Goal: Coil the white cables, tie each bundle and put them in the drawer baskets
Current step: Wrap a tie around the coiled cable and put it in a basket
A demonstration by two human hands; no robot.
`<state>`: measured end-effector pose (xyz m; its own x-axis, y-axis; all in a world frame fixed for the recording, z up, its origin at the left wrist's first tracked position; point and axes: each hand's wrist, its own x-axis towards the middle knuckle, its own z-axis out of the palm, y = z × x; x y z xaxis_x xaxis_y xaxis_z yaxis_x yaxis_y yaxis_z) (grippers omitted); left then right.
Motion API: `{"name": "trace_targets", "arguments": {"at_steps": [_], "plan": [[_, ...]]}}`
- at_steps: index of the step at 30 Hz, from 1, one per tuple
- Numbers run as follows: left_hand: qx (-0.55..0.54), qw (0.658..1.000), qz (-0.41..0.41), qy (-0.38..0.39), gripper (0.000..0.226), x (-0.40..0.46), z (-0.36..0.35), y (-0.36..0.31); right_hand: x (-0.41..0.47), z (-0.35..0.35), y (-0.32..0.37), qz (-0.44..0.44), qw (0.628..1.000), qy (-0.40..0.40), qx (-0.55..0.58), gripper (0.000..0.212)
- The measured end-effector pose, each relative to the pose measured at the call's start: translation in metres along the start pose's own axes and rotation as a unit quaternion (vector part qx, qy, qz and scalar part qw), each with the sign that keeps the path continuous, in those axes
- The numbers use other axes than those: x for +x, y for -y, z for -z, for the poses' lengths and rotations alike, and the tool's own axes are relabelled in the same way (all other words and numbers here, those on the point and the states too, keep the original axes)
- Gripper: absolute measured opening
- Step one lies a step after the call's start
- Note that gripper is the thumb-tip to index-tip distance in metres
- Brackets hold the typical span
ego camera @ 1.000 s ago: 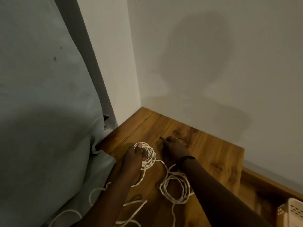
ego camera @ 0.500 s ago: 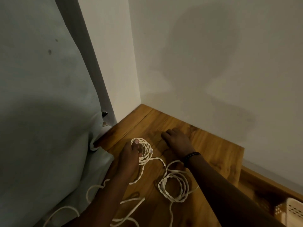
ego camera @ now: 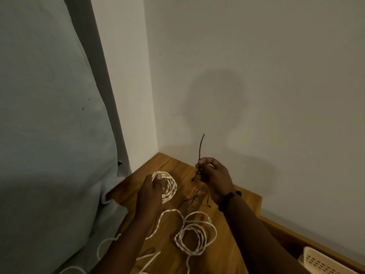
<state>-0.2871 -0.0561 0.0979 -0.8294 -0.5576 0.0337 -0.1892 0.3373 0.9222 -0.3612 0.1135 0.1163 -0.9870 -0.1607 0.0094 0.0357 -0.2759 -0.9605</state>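
Left hand (ego camera: 151, 191) gripping coiled white cable (ego camera: 167, 185) near worktop (ego camera: 243, 196) far corner; right hand (ego camera: 214, 176) pinching thin dark tie (ego camera: 200, 149), stiff, upright. Advised: thread tie through coil centre, cinch tight. Second cable (ego camera: 194, 240) twisted, loosely looped, near front edge. Perforated basket (ego camera: 324, 262) lower right.

The worktop (ego camera: 243, 220) sits in a corner: a wall (ego camera: 256, 76) closes off the far side and a pale cushion (ego camera: 49, 135) crowds its left edge. Loose white cable (ego camera: 194, 237) loops across the near middle and trails off the front, so a hand passing low there meets it. A few thin dark ties (ego camera: 189, 201) lie between the two hands. Bare wood shows toward the far corner and along the right edge. At the lower right, a perforated basket (ego camera: 324, 262) sits below the worktop's level.
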Motion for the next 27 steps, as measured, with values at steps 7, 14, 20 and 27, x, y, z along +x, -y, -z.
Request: {"name": "trace_targets", "arguments": {"at_steps": [7, 14, 20, 27], "plan": [[-0.022, 0.999, -0.026, 0.015, 0.05, -0.035, 0.008, -0.043, -0.087, 0.003, 0.048, -0.053, 0.998, 0.041, 0.001, 0.012], [0.016, 0.986, -0.161, 0.04, 0.037, -0.092, 0.005, -0.087, -0.175, 0.015, 0.063, -0.15, 0.982, -0.042, -0.107, 0.033], [0.029, 0.973, -0.217, 0.068, 0.033, -0.139, -0.007, -0.106, -0.207, 0.027, 0.072, -0.128, 0.976, -0.172, -0.042, 0.036], [0.082, 0.937, -0.318, 0.121, 0.026, -0.178, -0.037, -0.129, -0.212, 0.044, 0.083, -0.032, 0.972, -0.226, -0.055, 0.05]]}}
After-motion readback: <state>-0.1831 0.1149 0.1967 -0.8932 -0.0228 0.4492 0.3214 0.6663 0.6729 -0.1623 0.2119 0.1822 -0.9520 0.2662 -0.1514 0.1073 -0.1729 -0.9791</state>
